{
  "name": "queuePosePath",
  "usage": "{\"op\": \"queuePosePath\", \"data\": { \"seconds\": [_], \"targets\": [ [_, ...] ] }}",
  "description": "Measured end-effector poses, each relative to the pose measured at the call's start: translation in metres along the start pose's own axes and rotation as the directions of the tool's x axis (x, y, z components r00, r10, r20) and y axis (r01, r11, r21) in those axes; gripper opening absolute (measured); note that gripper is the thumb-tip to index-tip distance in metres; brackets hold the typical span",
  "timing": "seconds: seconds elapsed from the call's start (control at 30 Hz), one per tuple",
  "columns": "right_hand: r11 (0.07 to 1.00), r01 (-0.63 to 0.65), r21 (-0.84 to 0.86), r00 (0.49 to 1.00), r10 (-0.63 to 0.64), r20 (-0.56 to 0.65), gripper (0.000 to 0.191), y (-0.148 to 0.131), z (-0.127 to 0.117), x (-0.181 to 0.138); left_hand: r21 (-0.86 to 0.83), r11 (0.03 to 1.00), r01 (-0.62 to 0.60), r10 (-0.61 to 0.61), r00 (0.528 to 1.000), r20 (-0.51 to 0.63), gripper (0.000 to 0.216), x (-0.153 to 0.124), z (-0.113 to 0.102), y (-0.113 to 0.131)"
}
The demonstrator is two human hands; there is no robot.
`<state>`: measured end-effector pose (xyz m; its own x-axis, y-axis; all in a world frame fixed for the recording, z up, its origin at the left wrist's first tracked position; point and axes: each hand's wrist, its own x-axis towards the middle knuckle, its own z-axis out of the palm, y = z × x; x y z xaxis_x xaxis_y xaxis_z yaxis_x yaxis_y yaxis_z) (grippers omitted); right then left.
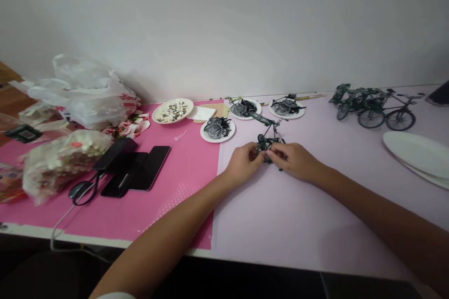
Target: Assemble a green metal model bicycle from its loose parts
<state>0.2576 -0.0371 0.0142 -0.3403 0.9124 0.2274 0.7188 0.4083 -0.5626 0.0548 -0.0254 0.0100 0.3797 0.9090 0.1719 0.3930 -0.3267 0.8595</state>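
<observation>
A small dark green model bicycle (267,139) is between my two hands over the lilac part of the table. My left hand (244,162) pinches it from the left, and my right hand (292,160) grips it from the right, fingertips nearly meeting. Its frame and handlebar stick up beyond my fingers; the lower parts are partly hidden by them. Just past the hands, small white plates hold grey and black model parts, including spoked wheels: a left plate (218,138), a middle plate (258,103) and a right plate (302,114).
Several model bicycles (372,107) stand at the right, near stacked white plates (417,147). A bowl of small pieces (174,111) sits at the back. On the left lie phones (150,168), a black adapter with a cable (115,154), a stuffed clear bag (66,156) and white plastic bags (87,93).
</observation>
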Motion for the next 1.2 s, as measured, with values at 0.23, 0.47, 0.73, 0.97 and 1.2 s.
{"op": "queuePosePath", "data": {
  "seconds": [0.23, 0.47, 0.73, 0.97, 1.2],
  "targets": [
    [1.000, 0.003, -0.003, 1.000, -0.003, -0.005, 0.036, 0.0006, 0.0008, -0.0003, 0.005, 1.000, -0.006, 0.006, 1.000, -0.001, 0.024, 0.0007, 0.0003, -0.0013],
    [1.000, -0.014, -0.011, 1.000, 0.014, 0.013, 0.036, 0.0010, 0.0005, -0.0001, 0.001, 1.000, -0.003, 0.003, 1.000, -0.002, 0.025, 0.0006, -0.0002, -0.0002],
    [1.000, -0.006, -0.014, 1.000, 0.006, 0.013, 0.035, 0.0011, 0.0001, 0.0005, -0.004, 1.000, -0.002, 0.002, 1.000, 0.002, 0.025, 0.0001, 0.0000, -0.0002],
    [1.000, -0.013, -0.011, 1.000, 0.014, 0.019, 0.035, 0.0012, 0.0002, 0.0001, 0.000, 1.000, 0.002, -0.002, 1.000, -0.002, 0.024, -0.0002, -0.0006, 0.0013],
    [1.000, -0.017, -0.013, 0.999, 0.018, 0.031, 0.036, 0.0014, 0.0000, 0.0001, -0.002, 1.000, 0.008, -0.008, 1.000, 0.001, 0.024, 0.0008, -0.0004, 0.0004]
  ]
}}
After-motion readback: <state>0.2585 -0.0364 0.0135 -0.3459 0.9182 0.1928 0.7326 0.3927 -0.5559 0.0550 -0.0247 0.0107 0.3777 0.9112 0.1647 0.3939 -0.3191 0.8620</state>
